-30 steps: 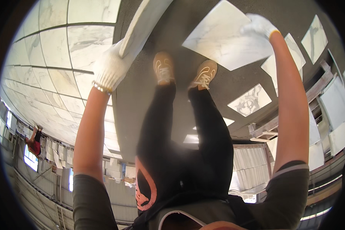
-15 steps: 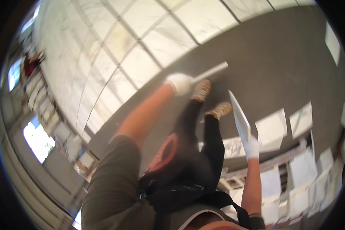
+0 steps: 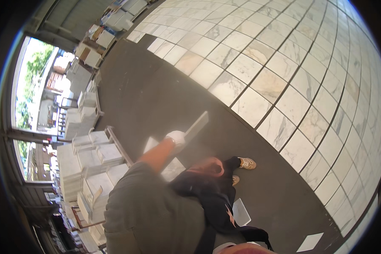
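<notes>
My left hand (image 3: 176, 139), in a white glove, is held out in front of me and closed on a thin white tile (image 3: 198, 125). That tile shows nearly edge-on and angles away from my body. My right hand is out of view, hidden by my torso and clothes. Beside my legs another white tile (image 3: 241, 212) juts out from behind my dark clothing. What holds or supports it is hidden. A red-pink item (image 3: 207, 167), blurred, hangs at my waist.
Rows of veined marble tiles (image 3: 253, 104) cover the floor to the right. Dark grey floor (image 3: 131, 91) runs alongside them. Stacks of white tiles (image 3: 89, 158) on pallets line the left, below bright window openings (image 3: 34, 84). One loose tile (image 3: 310, 242) lies at the lower right.
My view has swung left, bringing the tile stacks and windows closer. My left hand still grips its tile. My right hand, earlier visible holding a tile, has dropped out of view.
</notes>
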Demonstrator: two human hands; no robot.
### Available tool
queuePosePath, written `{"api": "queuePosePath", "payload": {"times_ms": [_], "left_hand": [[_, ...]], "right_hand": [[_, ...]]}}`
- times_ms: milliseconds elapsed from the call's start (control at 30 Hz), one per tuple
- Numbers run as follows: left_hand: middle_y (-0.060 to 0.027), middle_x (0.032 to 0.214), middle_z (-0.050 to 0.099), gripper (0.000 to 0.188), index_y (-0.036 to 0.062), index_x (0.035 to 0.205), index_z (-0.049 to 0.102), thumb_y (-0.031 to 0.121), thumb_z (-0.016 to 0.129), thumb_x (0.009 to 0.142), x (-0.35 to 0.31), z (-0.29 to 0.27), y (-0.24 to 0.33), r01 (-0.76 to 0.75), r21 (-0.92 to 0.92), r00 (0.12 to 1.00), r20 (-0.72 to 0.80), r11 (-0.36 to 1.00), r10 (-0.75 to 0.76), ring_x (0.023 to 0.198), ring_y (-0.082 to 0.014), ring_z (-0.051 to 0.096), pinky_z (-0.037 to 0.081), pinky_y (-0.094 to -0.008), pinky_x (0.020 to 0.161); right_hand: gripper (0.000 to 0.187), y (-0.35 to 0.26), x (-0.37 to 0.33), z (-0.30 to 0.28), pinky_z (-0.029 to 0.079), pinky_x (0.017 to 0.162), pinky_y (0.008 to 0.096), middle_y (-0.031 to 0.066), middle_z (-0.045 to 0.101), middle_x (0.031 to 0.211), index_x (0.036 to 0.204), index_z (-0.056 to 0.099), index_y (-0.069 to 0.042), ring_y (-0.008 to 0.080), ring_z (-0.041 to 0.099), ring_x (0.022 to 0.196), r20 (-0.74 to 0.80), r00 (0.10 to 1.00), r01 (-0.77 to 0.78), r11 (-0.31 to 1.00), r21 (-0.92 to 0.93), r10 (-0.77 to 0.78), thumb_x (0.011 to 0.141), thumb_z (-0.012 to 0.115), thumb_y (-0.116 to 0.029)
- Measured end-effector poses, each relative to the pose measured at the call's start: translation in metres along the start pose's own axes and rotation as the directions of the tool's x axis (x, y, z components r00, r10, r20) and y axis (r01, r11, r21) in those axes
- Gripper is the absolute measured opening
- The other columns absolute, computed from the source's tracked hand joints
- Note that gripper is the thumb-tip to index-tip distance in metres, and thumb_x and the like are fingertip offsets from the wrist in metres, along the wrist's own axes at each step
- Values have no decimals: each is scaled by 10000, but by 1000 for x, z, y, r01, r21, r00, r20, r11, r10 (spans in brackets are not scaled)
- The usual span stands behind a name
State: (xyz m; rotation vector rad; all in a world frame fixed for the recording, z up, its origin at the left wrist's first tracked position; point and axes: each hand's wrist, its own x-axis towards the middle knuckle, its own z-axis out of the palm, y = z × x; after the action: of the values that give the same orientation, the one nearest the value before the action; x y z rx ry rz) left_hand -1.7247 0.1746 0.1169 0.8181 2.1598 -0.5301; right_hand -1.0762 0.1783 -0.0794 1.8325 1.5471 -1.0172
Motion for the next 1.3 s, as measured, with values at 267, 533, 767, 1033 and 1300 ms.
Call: {"api": "queuePosePath", "payload": {"times_ms": [267,533,767,1033,1300], "left_hand": [[-166,937,721,290,47,944,753,233,739,722,-97,208,-250,75,-628,955,-179,775,-237,849,-306,679,540,-410,787],[-172,1044,729,472,78,1091,738,423,765,769,-157,349,-343,455,-704,891,353,546,-286,933,-312,706,554,-394,842],[-159,885,725,251,-9,950,752,191,747,798,-175,359,-406,588,-796,718,596,-145,-361,680,-281,688,562,-412,577],[-151,676,690,200,-40,779,719,155,712,738,-143,331,-457,274,-913,706,405,-303,-581,568,-267,658,514,-398,509],[-136,698,661,108,-51,777,702,37,696,715,-95,228,-506,-92,-700,628,512,-708,-587,586,-274,654,521,-412,512]], "right_hand": [[481,-156,22,-128,536,735,521,298,679,813,852,716,49,460,684,855,-93,940,298,922,-247,-329,829,655,-427],[480,-292,14,-145,537,728,522,285,685,823,870,726,24,455,683,865,-53,893,381,814,-438,-447,833,641,-447],[481,-326,44,-109,538,723,522,273,690,832,885,736,2,451,682,874,29,896,368,706,-605,-443,836,629,-464],[501,-556,-21,-101,549,748,504,240,711,897,971,754,-80,425,689,912,198,826,488,495,-719,-528,801,644,-538],[523,-870,-89,-38,571,783,461,253,716,946,965,755,-20,410,702,919,247,781,515,367,-775,-574,709,757,-476]]}}
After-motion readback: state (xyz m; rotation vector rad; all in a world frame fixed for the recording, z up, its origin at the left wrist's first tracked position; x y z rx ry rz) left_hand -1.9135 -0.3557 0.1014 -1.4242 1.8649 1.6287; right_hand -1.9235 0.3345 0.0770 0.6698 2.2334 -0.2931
